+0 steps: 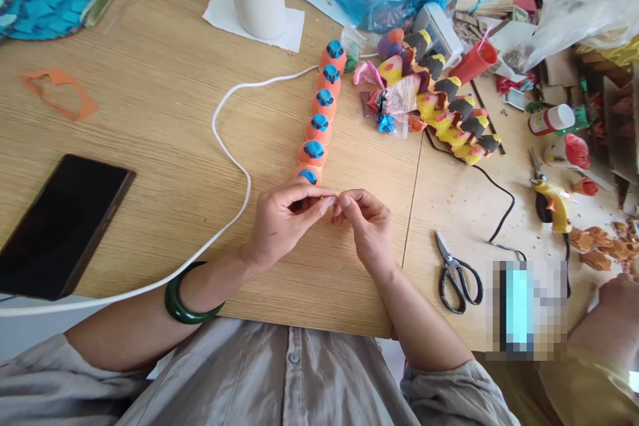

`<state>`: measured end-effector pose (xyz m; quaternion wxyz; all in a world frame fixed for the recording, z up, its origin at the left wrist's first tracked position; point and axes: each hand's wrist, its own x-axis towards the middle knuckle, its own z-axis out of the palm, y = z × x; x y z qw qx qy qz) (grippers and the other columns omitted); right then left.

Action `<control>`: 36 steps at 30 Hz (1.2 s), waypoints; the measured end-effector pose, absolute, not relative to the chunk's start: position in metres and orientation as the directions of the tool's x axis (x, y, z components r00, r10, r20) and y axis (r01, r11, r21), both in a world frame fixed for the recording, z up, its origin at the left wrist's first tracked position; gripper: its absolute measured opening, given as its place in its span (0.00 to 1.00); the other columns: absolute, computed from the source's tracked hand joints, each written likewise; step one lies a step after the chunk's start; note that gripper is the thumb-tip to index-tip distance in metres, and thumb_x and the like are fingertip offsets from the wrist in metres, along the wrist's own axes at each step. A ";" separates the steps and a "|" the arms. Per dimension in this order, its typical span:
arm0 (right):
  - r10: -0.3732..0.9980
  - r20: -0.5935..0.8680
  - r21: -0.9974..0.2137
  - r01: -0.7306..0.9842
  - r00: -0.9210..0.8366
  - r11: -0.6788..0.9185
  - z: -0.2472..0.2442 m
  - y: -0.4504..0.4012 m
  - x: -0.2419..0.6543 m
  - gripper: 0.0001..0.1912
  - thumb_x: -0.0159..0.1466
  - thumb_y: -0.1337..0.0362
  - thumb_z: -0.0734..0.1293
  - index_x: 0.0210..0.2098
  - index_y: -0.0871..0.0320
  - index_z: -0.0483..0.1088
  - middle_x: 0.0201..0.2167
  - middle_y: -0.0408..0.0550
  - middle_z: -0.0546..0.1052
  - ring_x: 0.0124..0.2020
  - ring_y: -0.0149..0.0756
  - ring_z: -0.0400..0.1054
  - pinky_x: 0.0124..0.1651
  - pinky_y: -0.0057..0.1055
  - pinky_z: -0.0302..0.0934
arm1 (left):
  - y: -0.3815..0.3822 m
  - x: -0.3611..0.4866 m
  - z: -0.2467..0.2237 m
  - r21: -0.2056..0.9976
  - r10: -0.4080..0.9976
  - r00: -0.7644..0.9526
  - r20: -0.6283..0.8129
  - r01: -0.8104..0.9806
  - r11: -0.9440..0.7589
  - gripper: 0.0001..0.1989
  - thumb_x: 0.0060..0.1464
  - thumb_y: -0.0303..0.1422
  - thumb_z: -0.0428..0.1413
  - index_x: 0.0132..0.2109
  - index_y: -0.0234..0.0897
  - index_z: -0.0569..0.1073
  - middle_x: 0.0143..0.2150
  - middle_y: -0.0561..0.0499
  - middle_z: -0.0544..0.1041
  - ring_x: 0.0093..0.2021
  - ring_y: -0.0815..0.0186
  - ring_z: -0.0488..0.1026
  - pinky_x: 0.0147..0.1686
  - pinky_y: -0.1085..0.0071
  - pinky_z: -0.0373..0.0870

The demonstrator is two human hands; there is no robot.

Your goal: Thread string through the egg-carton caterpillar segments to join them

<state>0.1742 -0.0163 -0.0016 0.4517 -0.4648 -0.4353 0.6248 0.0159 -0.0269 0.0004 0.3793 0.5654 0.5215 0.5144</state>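
Note:
My left hand (279, 216) and my right hand (365, 223) meet over the table near its front edge, thumbs and forefingers pinched tip to tip. Whatever lies between the fingertips is too small to make out. Just beyond my left hand runs a row of orange egg-carton cups (319, 125) with blue tops and dark marks. Its near end is partly hidden behind my left fingers. A dark green bangle circles my left forearm.
Scissors (456, 273) lie right of my right hand. A white cable (234, 166) and a phone (64, 223) are on the left. Painted carton pieces (454, 106), a yellow glue gun (552, 203) and a red cup (474, 62) stand right. Another person's arm shows at far right.

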 end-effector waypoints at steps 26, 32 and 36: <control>0.945 -0.240 -0.945 -0.170 -0.222 -0.280 -0.011 -0.016 0.176 0.18 0.65 0.47 0.72 0.29 0.54 0.74 0.24 0.38 0.73 0.24 0.27 0.69 0.33 0.29 0.70 | -0.028 0.019 0.005 1.000 1.000 -0.028 -0.006 0.024 0.007 0.09 0.59 0.38 0.65 0.41 0.38 0.86 0.35 0.50 0.84 0.34 0.67 0.77 0.35 0.72 0.74; 0.955 -0.230 -0.943 -0.199 -0.186 -0.266 -0.009 -0.015 0.176 0.18 0.69 0.46 0.67 0.33 0.54 0.75 0.25 0.40 0.74 0.24 0.29 0.70 0.33 0.30 0.70 | -0.028 0.017 0.004 0.998 0.994 -0.094 -0.063 -0.031 0.060 0.06 0.59 0.37 0.65 0.40 0.41 0.85 0.34 0.52 0.83 0.34 0.67 0.78 0.36 0.72 0.75; 0.964 -0.221 -0.953 -0.178 -0.145 -0.245 -0.006 -0.016 0.176 0.16 0.67 0.49 0.71 0.32 0.54 0.74 0.26 0.40 0.75 0.25 0.28 0.68 0.33 0.30 0.70 | -0.026 0.017 -0.001 0.992 0.987 -0.115 -0.108 -0.077 0.100 0.07 0.58 0.39 0.66 0.40 0.42 0.85 0.31 0.53 0.80 0.34 0.67 0.77 0.35 0.72 0.74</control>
